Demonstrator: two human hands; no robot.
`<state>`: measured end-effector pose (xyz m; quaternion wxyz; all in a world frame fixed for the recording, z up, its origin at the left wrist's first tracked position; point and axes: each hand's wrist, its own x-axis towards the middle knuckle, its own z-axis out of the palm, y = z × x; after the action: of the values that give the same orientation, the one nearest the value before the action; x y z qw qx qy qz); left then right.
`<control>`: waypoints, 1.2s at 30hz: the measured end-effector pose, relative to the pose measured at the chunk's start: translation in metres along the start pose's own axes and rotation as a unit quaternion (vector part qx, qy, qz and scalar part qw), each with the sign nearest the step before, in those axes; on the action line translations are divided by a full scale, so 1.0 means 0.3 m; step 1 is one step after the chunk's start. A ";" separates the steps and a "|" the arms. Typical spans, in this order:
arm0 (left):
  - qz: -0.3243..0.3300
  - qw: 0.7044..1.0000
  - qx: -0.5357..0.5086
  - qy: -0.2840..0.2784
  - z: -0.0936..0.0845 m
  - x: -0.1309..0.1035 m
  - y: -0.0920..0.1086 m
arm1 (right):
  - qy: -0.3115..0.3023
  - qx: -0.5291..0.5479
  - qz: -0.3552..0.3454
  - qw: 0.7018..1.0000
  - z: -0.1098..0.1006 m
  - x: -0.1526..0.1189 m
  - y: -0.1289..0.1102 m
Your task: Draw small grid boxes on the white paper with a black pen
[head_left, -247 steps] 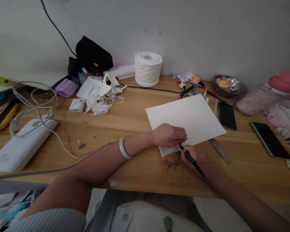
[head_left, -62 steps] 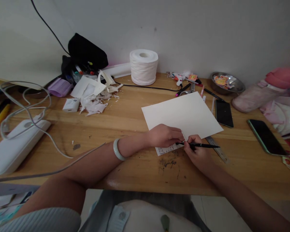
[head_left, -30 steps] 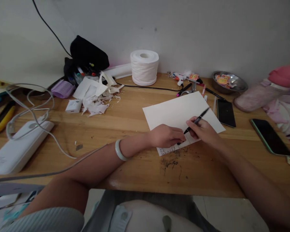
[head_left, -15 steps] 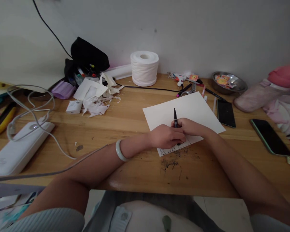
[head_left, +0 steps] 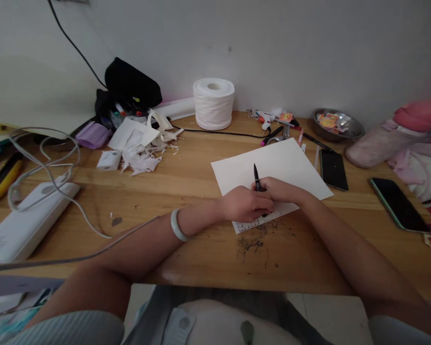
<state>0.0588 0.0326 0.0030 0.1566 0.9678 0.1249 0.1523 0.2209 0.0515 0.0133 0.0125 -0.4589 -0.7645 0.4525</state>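
Note:
A white sheet of paper lies at a slant on the wooden desk, with a row of drawn black outlines along its near left edge. My right hand rests on the paper, its fingers closed around a black marker pen. The pen's upper end points up and away; its lower end shows just below my fingers, against the paper. My left hand lies on the near left part of the sheet, touching my right hand. Its fingers are curled, and what is under them is hidden.
A toilet paper roll stands by the wall, beside paper scraps and a black pencil case. Two phones, a metal bowl and a bottle are right. A white power bank with cables lies left.
The marker's upper end has tipped slightly to the left. Both hands stay in nearly the same place on the paper, and the whole view has shifted a little.

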 end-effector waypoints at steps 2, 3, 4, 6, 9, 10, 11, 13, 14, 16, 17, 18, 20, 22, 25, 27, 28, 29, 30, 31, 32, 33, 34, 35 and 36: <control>-0.006 1.000 -0.003 -0.002 0.001 0.000 0.001 | -0.005 0.000 -0.004 1.000 -0.001 0.001 0.002; -0.007 1.000 -0.005 -0.002 0.001 -0.001 0.001 | -0.005 0.000 -0.006 1.000 -0.002 0.002 0.004; -0.007 1.000 -0.007 -0.002 0.002 -0.001 0.000 | -0.005 -0.002 -0.006 1.000 -0.002 0.002 0.005; -0.004 1.000 -0.010 0.000 0.004 -0.001 -0.001 | -0.002 -0.004 0.001 1.000 -0.001 0.003 0.009; 0.002 1.000 -0.012 0.004 0.005 -0.002 -0.004 | 0.010 -0.008 0.013 1.000 -0.001 0.003 0.012; 0.004 1.000 -0.012 0.006 0.006 -0.002 -0.004 | 0.014 -0.007 0.015 1.000 -0.002 0.003 0.012; 0.005 1.000 -0.012 0.006 0.006 -0.003 -0.005 | 0.018 -0.005 0.017 1.000 -0.003 0.002 0.013; 0.004 1.000 -0.013 0.008 0.006 -0.003 -0.005 | 0.020 0.000 0.020 1.000 -0.005 0.002 0.014; 0.005 1.000 -0.014 0.010 0.006 -0.003 -0.005 | 0.018 0.003 0.020 1.000 -0.005 0.002 0.015; 0.003 1.000 -0.016 0.015 0.007 -0.002 -0.005 | 0.010 0.006 0.016 1.000 -0.005 0.003 0.020; 0.002 1.000 -0.017 0.017 0.008 -0.002 -0.005 | 0.005 0.008 0.014 1.000 -0.004 0.004 0.023; 0.002 1.000 -0.018 0.018 0.008 -0.002 -0.005 | 0.002 0.011 0.012 1.000 -0.003 0.005 0.025; -0.002 1.000 -0.019 0.018 0.009 -0.002 -0.004 | 0.003 0.016 0.011 1.000 -0.002 0.003 0.029; -0.004 1.000 -0.020 0.017 0.010 -0.003 -0.004 | 0.018 0.031 0.007 0.999 -0.010 -0.006 0.030; -0.011 0.999 -0.028 0.016 0.009 -0.003 -0.003 | 0.090 0.089 0.005 0.992 -0.035 -0.044 0.021; -0.014 0.999 -0.033 0.019 0.009 -0.003 -0.002 | 0.174 0.125 0.001 0.977 -0.047 -0.089 0.008; -0.014 0.999 -0.035 0.023 0.010 -0.003 -0.002 | 0.221 0.133 -0.006 0.966 -0.045 -0.116 0.002; -0.013 0.999 -0.037 0.026 0.010 -0.003 -0.002 | 0.270 0.134 -0.020 0.953 -0.034 -0.144 -0.004; -0.012 0.999 -0.038 0.030 0.012 -0.003 -0.002 | 0.324 0.137 -0.042 0.935 -0.015 -0.173 -0.008; -0.013 0.999 -0.040 0.032 0.013 -0.003 -0.003 | 0.372 0.134 -0.066 0.916 0.014 -0.202 -0.009; -0.014 0.998 -0.041 0.035 0.015 -0.003 -0.004 | 0.419 0.125 -0.085 0.895 0.052 -0.228 -0.007; -0.014 0.998 -0.043 0.037 0.018 -0.003 -0.005 | 0.457 0.114 -0.101 0.876 0.095 -0.252 -0.001; -0.014 0.998 -0.044 0.039 0.021 -0.003 -0.006 | 0.485 0.098 -0.112 0.862 0.140 -0.272 0.007; -0.012 0.998 -0.046 0.042 0.023 -0.003 -0.008 | 0.499 0.070 -0.118 0.856 0.183 -0.288 0.015; -0.010 0.998 -0.047 0.044 0.026 -0.003 -0.009 | 0.492 0.020 -0.114 0.863 0.221 -0.301 0.022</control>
<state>0.0599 0.0328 -0.0052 0.1979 0.9503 0.1343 0.1993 0.2488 -0.0569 0.0051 0.4479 -0.5308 -0.6970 0.1782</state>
